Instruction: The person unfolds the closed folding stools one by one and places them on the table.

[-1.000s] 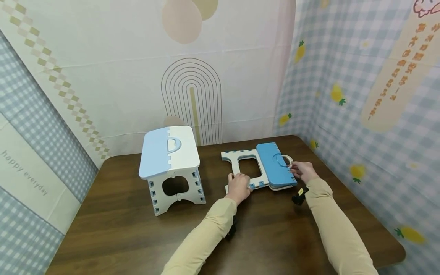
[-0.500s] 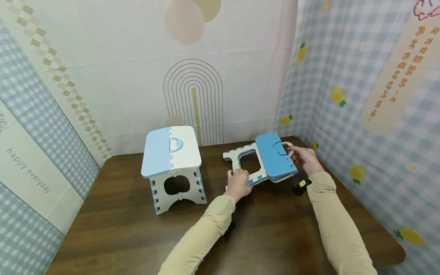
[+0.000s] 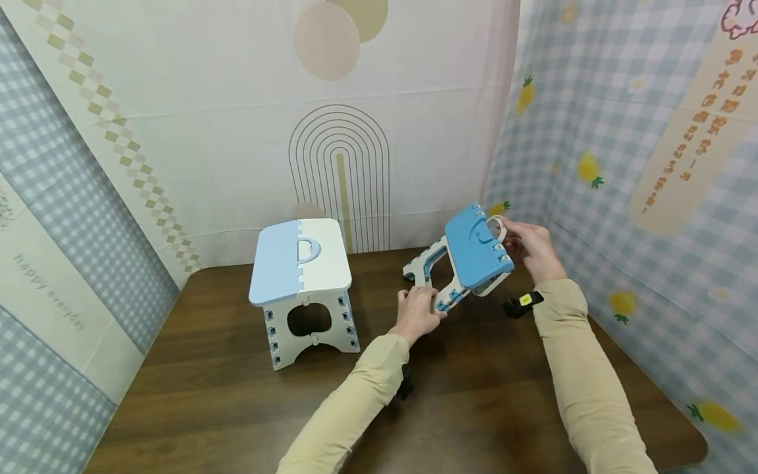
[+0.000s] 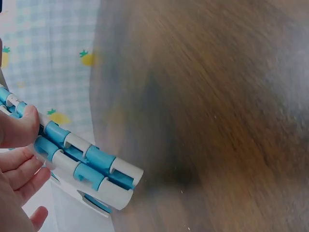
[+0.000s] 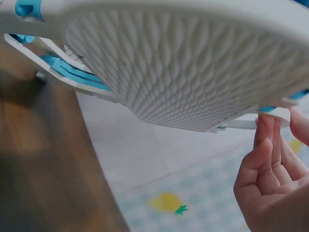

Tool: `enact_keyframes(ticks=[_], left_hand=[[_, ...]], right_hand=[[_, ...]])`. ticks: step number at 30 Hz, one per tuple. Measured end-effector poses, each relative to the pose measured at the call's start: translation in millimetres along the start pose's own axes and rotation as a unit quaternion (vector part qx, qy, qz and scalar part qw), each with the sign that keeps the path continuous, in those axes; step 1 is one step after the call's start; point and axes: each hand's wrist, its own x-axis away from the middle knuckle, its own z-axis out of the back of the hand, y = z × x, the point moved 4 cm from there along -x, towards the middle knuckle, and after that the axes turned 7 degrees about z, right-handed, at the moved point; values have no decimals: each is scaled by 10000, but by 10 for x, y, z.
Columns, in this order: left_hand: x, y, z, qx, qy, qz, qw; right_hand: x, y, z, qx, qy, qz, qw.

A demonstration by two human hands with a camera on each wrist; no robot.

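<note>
A folding stool (image 3: 474,247), folded flat, tilts up from the table with its blue seat half facing me and its handle end raised. My right hand (image 3: 530,249) holds the white carrying handle (image 3: 503,230) at that end. At the lower end, my left hand (image 3: 416,314) grips the edge of the white leg frame (image 3: 420,270). The left wrist view shows my thumb (image 4: 28,121) on the blue and white hinge knuckles (image 4: 99,159), with fingers on the other side. From the right wrist, the white textured seat underside (image 5: 183,67) shows, with curled fingers (image 5: 270,140) at the handle.
A second folding stool (image 3: 275,263), light blue and white, stands unfolded at the left on the brown wooden table (image 3: 207,395). Behind the table hangs a pale cloth (image 3: 237,164); a checked cloth (image 3: 592,263) with pineapples closes off the right side.
The right hand has lifted the handle end of the folded stool, so it went from lying flat to a steep tilt. The left hand stays at the lower end, shifted slightly right.
</note>
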Motion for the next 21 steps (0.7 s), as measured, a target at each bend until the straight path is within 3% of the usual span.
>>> enact_keyframes(ticks=[4, 17, 21], left_hand=[[14, 26, 5, 235, -6, 75, 9997], [64, 123, 29, 1238, -222, 250, 9917], [70, 137, 46, 1411, -185, 218, 9896]], right_hand=[[-26, -101, -57, 83, -261, 203, 9994], [-16, -310, -447, -211, -450, 417, 9979], [-5, -358, -537, 2, -485, 545, 9973]])
